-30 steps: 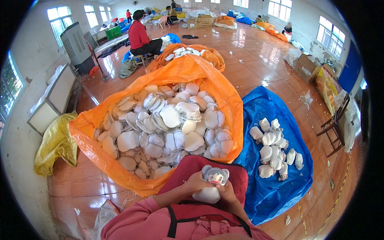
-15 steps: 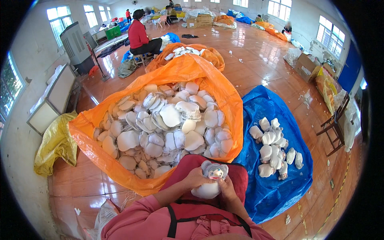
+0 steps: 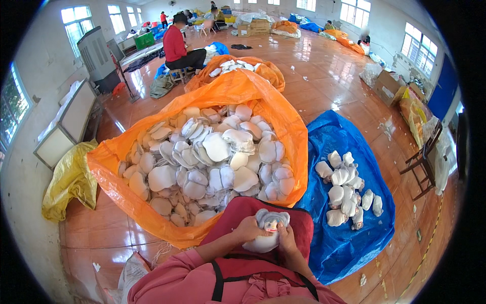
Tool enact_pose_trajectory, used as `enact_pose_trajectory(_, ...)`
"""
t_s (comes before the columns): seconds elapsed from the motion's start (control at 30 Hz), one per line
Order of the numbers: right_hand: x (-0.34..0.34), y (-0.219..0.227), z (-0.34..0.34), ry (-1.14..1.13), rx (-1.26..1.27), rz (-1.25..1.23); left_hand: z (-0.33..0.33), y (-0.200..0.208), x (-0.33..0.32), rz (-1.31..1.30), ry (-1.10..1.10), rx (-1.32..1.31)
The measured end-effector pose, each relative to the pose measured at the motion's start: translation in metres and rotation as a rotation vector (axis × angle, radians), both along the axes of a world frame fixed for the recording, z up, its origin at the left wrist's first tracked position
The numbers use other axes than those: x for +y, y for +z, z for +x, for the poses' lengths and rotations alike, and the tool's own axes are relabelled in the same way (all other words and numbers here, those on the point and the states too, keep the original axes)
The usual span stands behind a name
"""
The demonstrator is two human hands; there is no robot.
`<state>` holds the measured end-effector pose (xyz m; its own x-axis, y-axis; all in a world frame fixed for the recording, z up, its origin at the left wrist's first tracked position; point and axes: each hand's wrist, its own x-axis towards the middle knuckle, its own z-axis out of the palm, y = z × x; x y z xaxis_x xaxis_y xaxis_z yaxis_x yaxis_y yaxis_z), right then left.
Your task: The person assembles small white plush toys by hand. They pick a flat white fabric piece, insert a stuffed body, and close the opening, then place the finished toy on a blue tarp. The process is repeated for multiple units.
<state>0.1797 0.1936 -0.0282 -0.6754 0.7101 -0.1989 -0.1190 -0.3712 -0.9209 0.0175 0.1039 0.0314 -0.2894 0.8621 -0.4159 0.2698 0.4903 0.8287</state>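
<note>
Over my lap, a small doll head [image 3: 272, 223] with grey ear-like tufts and a painted face is held between both hands. A white rounded padded piece [image 3: 261, 243] sits directly below the face; whether the two are joined is hidden. My left hand [image 3: 248, 229] is closed around the doll head's left side, thumb near the face. On the other side, my right hand [image 3: 286, 237] pinches its edge with the thumb by the chin. Just beyond my knees lies an open orange sack [image 3: 289, 121] full of flat, rounded white padded pieces [image 3: 216, 147].
To the right, a blue sheet [image 3: 349, 253] carries a pile of white-wrapped doll heads [image 3: 349, 190]. A person in red [image 3: 175, 45] sits beyond the orange sack. A wooden chair [image 3: 422, 162] stands far right, and a yellow sack [image 3: 71, 180] lies left.
The doll head has turned and tilted slightly in my hands, and its grey tufts sit a little lower. The seated person in red has shifted their head.
</note>
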Motion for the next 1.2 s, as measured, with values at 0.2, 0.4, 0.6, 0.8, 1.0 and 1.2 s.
enact_pose_trajectory(0.2,-0.008,-0.014,0.002,-0.047,0.075,-0.040,0.001,-0.002,-0.006,0.095,0.034,-0.295)
enact_pose_trajectory(0.4,-0.018,-0.008,0.000,-0.028,0.139,-0.111,0.007,-0.008,-0.010,0.209,0.101,-0.433)
enact_pose_trajectory(0.6,-0.018,0.008,-0.003,-0.006,0.242,-0.082,0.013,0.006,-0.010,0.190,0.101,-0.619)
enact_pose_trajectory(0.8,-0.019,0.006,-0.004,0.013,0.296,-0.128,0.010,0.007,-0.011,0.273,0.012,-0.588)
enact_pose_trajectory(1.0,-0.017,0.009,-0.005,0.068,0.342,-0.142,0.010,0.010,-0.014,0.269,-0.026,-0.534)
enact_pose_trajectory(1.2,-0.011,0.011,-0.003,-0.021,0.224,-0.077,0.005,-0.014,-0.010,0.324,-0.074,-0.489)
